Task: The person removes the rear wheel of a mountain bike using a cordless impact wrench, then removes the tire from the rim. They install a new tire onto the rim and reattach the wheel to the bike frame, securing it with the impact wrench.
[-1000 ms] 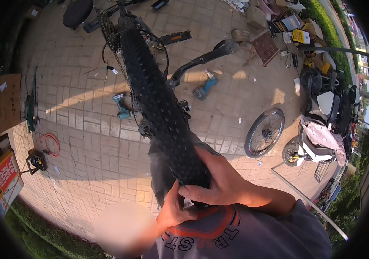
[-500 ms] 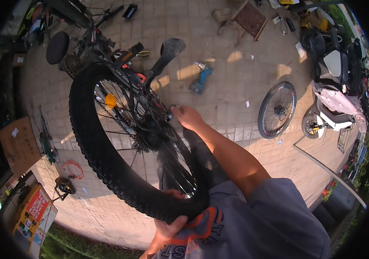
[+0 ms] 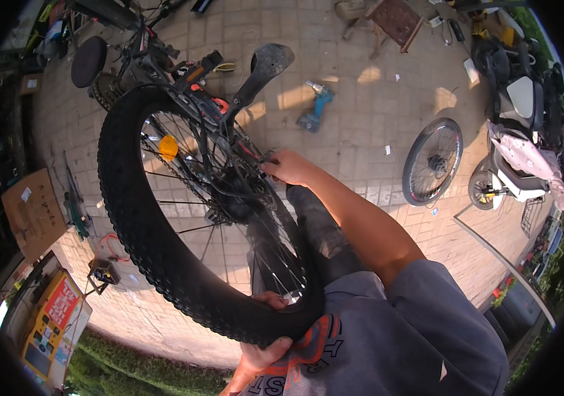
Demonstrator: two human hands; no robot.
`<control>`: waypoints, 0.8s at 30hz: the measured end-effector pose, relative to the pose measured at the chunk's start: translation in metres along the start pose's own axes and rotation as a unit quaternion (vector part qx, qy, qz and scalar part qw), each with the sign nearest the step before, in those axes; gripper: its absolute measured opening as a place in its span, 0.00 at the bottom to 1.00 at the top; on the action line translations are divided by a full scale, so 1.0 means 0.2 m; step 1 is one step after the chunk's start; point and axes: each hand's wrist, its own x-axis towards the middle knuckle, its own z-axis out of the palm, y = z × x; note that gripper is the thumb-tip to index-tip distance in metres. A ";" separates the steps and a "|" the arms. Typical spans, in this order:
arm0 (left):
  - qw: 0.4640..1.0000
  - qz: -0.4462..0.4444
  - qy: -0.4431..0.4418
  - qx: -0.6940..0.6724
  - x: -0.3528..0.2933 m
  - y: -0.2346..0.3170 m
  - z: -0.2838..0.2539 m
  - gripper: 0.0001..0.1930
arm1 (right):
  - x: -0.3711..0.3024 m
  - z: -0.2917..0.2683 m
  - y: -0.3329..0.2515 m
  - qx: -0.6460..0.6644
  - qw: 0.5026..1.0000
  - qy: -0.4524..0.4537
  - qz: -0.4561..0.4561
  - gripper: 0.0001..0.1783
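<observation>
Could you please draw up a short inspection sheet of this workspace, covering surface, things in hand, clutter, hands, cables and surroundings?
Surface: brick paving, patchily sunlit.
Things in hand: knobbly black tyre on a spoked wheel, with an orange reflector among the spokes.
Clutter: blue power tool, separate bicycle wheel and brown stool on the ground; cardboard sheet at left.
Hands: left grips the tyre, thumb outside; right is beside the hub area, its exact contact unclear.
Cables: reddish coil on the ground at left; cable or hose, cannot tell.
Surroundings: parked scooter with pink cloth at right; greenery at lower left.
</observation>
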 end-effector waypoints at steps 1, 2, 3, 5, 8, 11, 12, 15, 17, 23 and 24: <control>1.000 0.001 -0.001 -0.002 0.00 0.00 0.00 0.42 | -0.02 -0.01 0.01 -0.012 0.996 0.010 -0.086 0.17; 1.000 0.002 -0.001 -0.003 0.00 0.00 0.00 0.42 | -0.04 -0.01 0.01 -0.024 0.985 0.019 -0.171 0.19; 1.000 0.002 -0.004 -0.005 0.00 0.00 0.00 0.42 | -0.04 -0.02 0.00 0.082 0.981 0.008 -0.175 0.15; 1.000 -0.001 -0.001 -0.004 0.00 0.00 0.00 0.42 | -0.03 -0.02 -0.03 0.066 0.993 0.063 -0.080 0.13; 1.000 -0.005 0.001 0.000 0.00 0.00 0.00 0.42 | -0.04 -0.02 -0.09 0.017 1.000 0.016 0.013 0.14; 1.000 -0.009 0.005 0.005 0.01 0.02 0.01 0.42 | -0.03 -0.01 -0.02 0.107 0.987 -0.002 -0.122 0.19; 1.000 -0.011 0.006 0.005 0.01 0.02 0.02 0.42 | -0.03 0.00 0.02 0.160 0.967 0.009 -0.198 0.21; 1.000 -0.008 0.004 0.016 0.01 0.02 0.02 0.42 | 0.03 0.02 0.04 0.121 0.988 0.092 -0.034 0.18; 1.000 -0.011 0.007 0.011 0.02 0.03 0.02 0.42 | -0.01 0.02 0.01 0.071 0.995 0.044 -0.056 0.17; 1.000 0.001 0.004 0.009 0.01 0.01 0.02 0.42 | 0.01 0.05 0.00 0.195 0.979 0.051 -0.034 0.17; 1.000 0.003 0.003 0.010 0.01 0.01 0.02 0.42 | 0.01 0.05 -0.02 0.158 0.985 0.062 0.033 0.17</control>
